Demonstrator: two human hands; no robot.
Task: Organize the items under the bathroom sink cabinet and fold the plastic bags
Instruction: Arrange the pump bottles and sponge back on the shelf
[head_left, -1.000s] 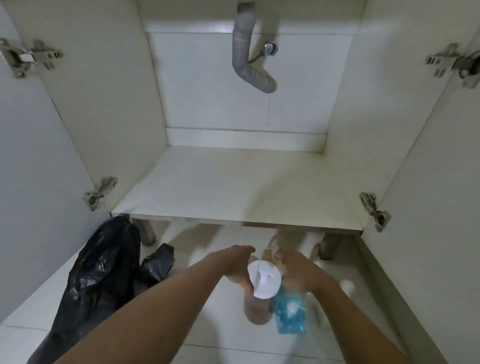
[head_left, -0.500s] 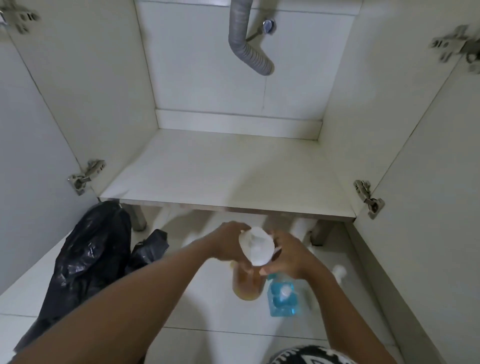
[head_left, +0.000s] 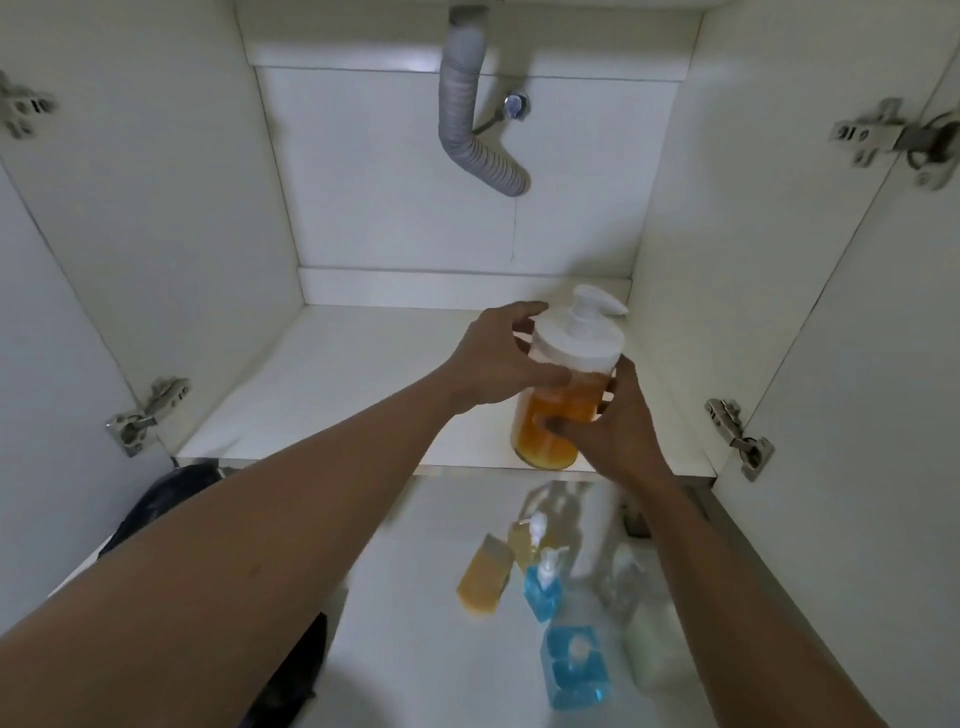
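Note:
A clear pump bottle (head_left: 563, 395) of orange liquid with a white cap and pump head is at the front right of the white cabinet shelf (head_left: 322, 395), slightly tilted. My left hand (head_left: 501, 364) grips its upper part from the left. My right hand (head_left: 613, 426) grips its lower body from the right. On the floor tiles below lie two blue pump bottles (head_left: 574, 670), small orange bottles (head_left: 483, 577) and clear ones (head_left: 621, 577). A black plastic bag (head_left: 166, 499) shows at the lower left, mostly hidden by my left arm.
A grey corrugated drain hose (head_left: 470, 124) hangs from the cabinet top at the back, beside a chrome valve (head_left: 514, 104). Both cabinet doors stand wide open, with metal hinges (head_left: 740, 439) on each side. A cabinet leg (head_left: 636, 517) stands under the shelf's front edge.
Both hands lifted the orange pump bottle off the floor and carried it up and forward onto the shelf's front right. The other bottles came into view on the floor.

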